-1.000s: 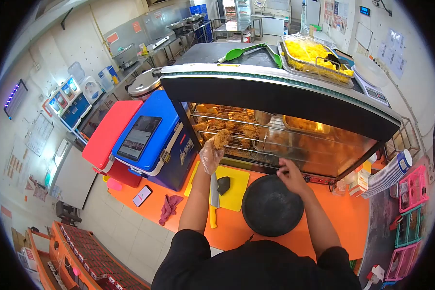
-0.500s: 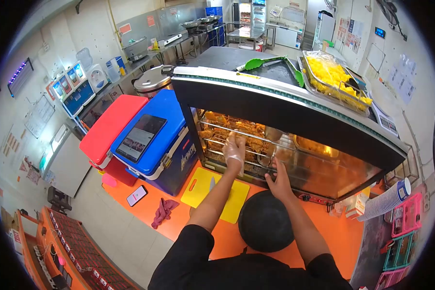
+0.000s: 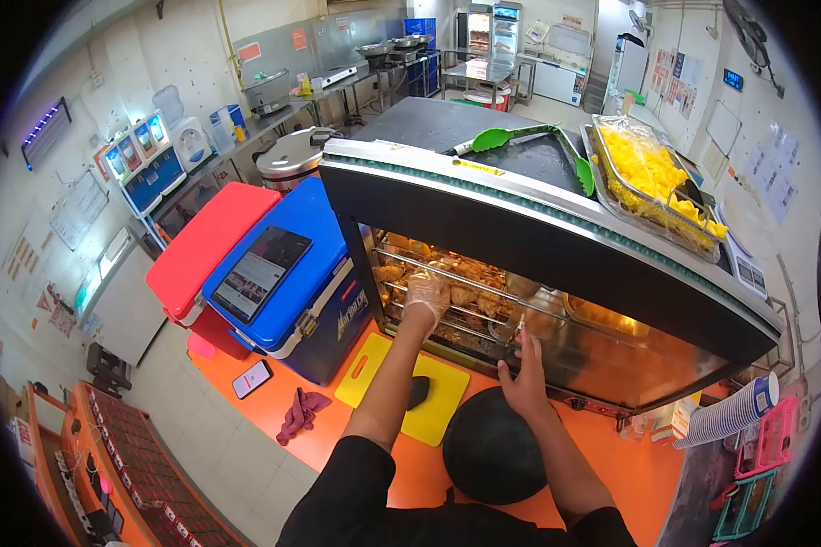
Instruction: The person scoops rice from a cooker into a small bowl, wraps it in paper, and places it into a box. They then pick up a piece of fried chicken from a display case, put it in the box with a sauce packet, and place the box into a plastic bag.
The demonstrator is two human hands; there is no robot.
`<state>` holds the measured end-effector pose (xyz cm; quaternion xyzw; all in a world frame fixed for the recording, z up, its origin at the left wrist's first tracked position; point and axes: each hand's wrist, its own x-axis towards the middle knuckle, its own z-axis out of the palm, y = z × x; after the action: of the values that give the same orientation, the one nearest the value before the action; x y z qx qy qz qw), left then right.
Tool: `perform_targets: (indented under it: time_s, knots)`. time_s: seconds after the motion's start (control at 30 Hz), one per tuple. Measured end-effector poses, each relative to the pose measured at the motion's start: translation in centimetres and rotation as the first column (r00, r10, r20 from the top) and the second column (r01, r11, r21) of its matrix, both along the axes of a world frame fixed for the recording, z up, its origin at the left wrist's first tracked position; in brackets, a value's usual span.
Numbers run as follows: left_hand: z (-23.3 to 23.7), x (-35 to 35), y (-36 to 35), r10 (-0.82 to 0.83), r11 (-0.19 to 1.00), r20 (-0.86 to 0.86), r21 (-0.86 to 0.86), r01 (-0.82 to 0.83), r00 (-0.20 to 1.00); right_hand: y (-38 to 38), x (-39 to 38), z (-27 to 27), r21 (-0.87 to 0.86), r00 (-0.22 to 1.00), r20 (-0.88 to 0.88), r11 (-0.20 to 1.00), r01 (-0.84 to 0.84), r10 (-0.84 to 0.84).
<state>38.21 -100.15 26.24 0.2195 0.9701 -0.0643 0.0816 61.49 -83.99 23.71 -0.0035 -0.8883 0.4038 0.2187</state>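
Warming cabinet [image 3: 520, 226]: fried chicken [image 3: 465, 297] inside, toward the left end.
Rack bars [image 3: 485, 285] run left to right. Gloved left hand [image 3: 426, 296], nearer, is at the chicken; grip hidden, cannot tell. Right hand [image 3: 525, 378], near-right beside the glass [image 3: 643, 342]: fingers extended, nothing seen grasped.

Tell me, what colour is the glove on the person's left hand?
The glove is clear, almost colourless; the head view shows it.

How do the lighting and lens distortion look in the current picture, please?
Head view: strong fisheye bending, with black corners; head view: warm light inside the display cabinet, hazy reflections across its glass; head view: the gloved left hand's fingertips are hard to make out.
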Motion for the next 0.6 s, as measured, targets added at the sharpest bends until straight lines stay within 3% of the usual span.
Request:
perform_targets:
  time_s: [0.07, 0.1, 0.17, 0.2, 0.23, 0.3, 0.33, 0.37, 0.43, 0.5, 0.57, 0.6]
  knots:
    - [2.5, -0.2, 0.0, -0.012, 0.986, 0.277, 0.160, -0.034, 0.961, -0.3, -0.1, -0.6, -0.020, 1.000, -0.019, 1.000, -0.001, 0.001]
    - [1.0, -0.9, 0.1, -0.008, 0.986, 0.269, 0.162, -0.037, 0.963, -0.3, -0.2, -0.7, -0.037, 0.999, -0.032, 0.999, 0.001, -0.003]
    - [-4.0, -2.7, 0.5, -0.112, 0.992, -0.053, 0.059, 0.115, 0.992, -0.6, -0.2, -0.8, -0.035, 0.999, -0.041, 0.999, -0.004, 0.002]
    - [-5.3, -3.8, 0.9, -0.063, 0.971, -0.027, 0.229, 0.068, 0.998, -0.7, -0.2, -0.7, -0.036, 0.999, -0.041, 0.999, -0.004, 0.003]
    - [-6.6, -4.6, 1.1, -0.066, 0.970, -0.032, 0.231, 0.072, 0.997, -0.8, -0.3, -0.6, -0.033, 0.999, -0.046, 0.999, -0.001, 0.000]
    - [-6.6, -4.9, 0.8, -0.297, 0.948, -0.103, -0.148, 0.281, 0.949, -1.1, -0.6, -0.6, -0.003, 1.000, 0.005, 1.000, -0.029, 0.029]
    - [1.8, -1.3, 1.4, -0.105, 0.994, 0.030, -0.039, 0.106, 0.994, -1.5, -0.7, -0.7, -0.033, 0.996, -0.004, 0.996, -0.085, 0.085]
    - [2.4, -0.7, 1.1, -0.108, 0.993, 0.020, -0.038, 0.109, 0.994, -1.8, -1.0, -0.7, -0.031, 0.997, -0.013, 0.996, -0.082, 0.082]
    - [2.2, 0.9, -0.6, -0.017, 0.971, -0.108, 0.236, 0.042, 0.994, -2.3, -1.1, -1.0, 0.001, 0.995, 0.040, 0.996, -0.089, 0.089]
    - [-2.0, -1.5, -1.4, -0.083, 0.971, -0.186, 0.207, 0.122, 0.979, -2.4, -1.7, -1.7, 0.016, 0.992, 0.030, 0.992, -0.124, 0.124]
    - [-2.0, -1.4, -2.5, 0.013, 0.839, -0.054, 0.544, 0.019, 0.998, -3.1, -2.1, -2.0, 0.072, 0.991, 0.032, 0.989, -0.128, 0.126]
    - [-1.4, -1.1, -3.0, 0.029, 0.833, 0.063, 0.550, -0.059, 0.998, -3.5, -2.3, -1.8, 0.018, 0.989, 0.070, 0.991, -0.135, 0.133]
